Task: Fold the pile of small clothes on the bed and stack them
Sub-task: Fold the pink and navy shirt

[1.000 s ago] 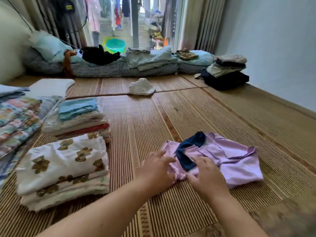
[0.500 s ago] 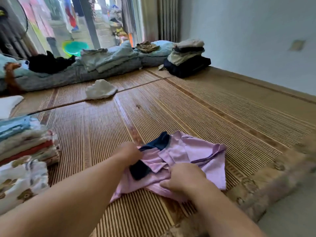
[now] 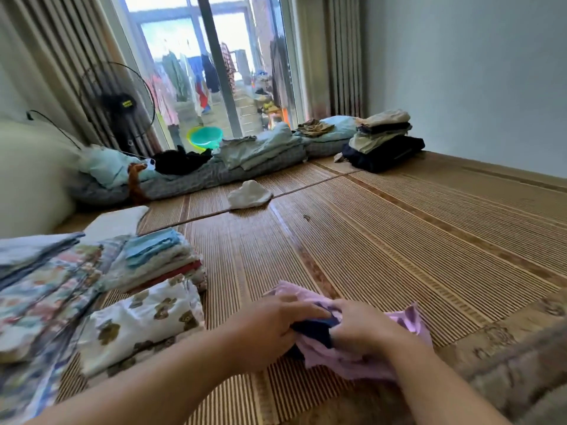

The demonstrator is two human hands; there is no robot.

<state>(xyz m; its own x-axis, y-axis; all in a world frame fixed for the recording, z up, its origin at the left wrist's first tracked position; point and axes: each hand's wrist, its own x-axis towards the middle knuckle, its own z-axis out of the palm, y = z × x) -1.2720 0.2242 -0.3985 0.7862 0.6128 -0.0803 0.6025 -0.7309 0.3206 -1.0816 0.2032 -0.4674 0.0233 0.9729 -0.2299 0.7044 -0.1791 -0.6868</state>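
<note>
Wall [image 3: 460,72]: pale, plain, right.
Glass door [image 3: 190,56]: far, daylit, between curtains [image 3: 343,56].
Fan [image 3: 118,102]: far left.
Bed mat [image 3: 399,234]: woven straw.

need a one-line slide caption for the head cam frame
Left hand and right hand grip a lilac garment on the mat, folded stacks on the left.
</note>
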